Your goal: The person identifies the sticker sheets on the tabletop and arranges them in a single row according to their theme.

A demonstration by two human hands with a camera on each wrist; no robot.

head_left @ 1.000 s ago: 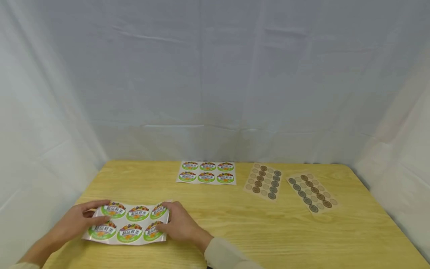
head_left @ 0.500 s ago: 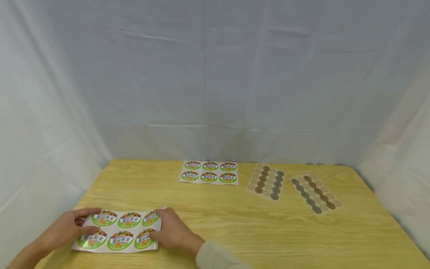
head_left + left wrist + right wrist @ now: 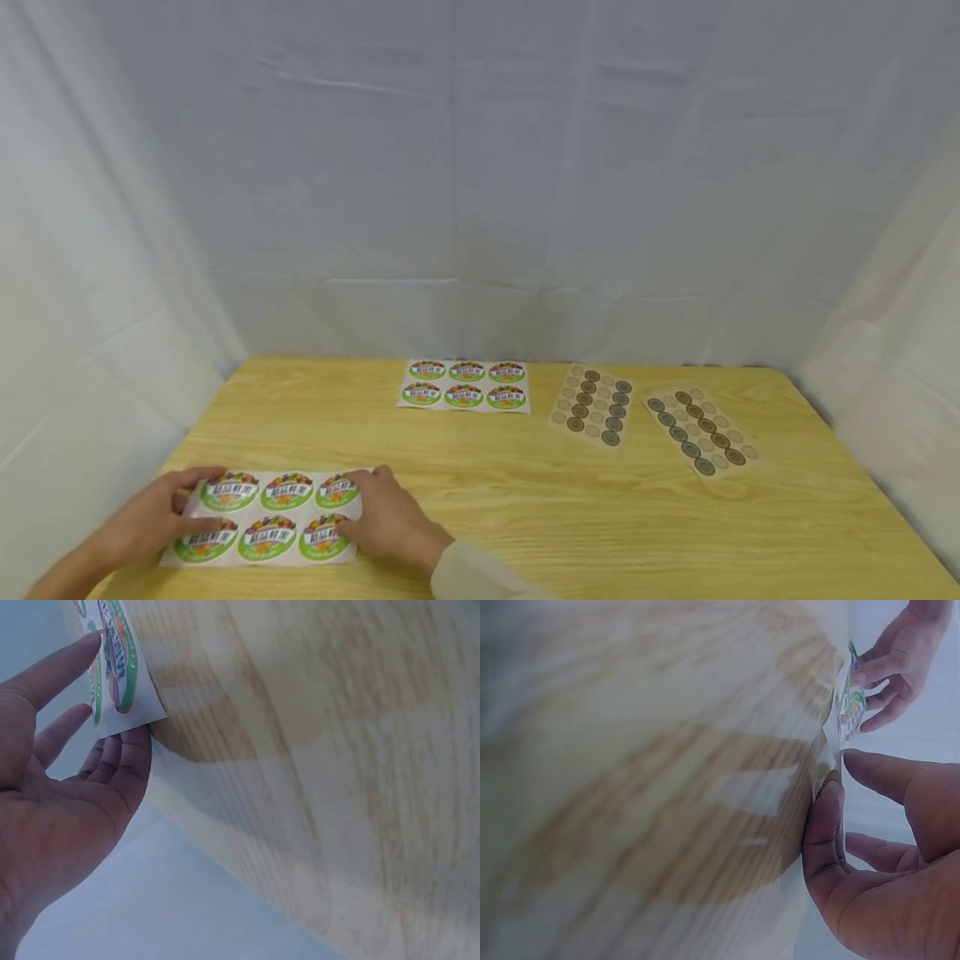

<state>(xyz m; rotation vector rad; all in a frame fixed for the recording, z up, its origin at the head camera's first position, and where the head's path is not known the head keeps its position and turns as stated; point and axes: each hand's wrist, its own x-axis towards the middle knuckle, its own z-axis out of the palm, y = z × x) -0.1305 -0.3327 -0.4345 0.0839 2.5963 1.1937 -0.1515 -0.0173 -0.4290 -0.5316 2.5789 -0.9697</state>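
A white sheet of round fruit stickers (image 3: 267, 537), green along the bottom with colourful fruit on top, lies nearly flat at the front left of the table in the head view. My left hand (image 3: 150, 523) grips its left edge, with thumb and index finger on the printed face. In the left wrist view other fingers (image 3: 124, 761) curl beneath the sheet's edge. At the opposite end my right hand (image 3: 393, 521) holds the right edge, thumb over a sticker. The right wrist view shows its bent finger (image 3: 825, 817) tucked under the sheet, close to the tabletop.
A matching fruit sticker sheet (image 3: 463, 387) lies at the table's back edge. To its right are two sheets of small round brown and grey stickers, one slightly tilted (image 3: 591, 406) and one more slanted (image 3: 702, 429). White cloth (image 3: 480, 208) surrounds the wooden table (image 3: 525, 508).
Both hands have brought the sticker sheet left and nearer to the front of the table. Its wavy surface has flattened out. The other sheets stay in place.
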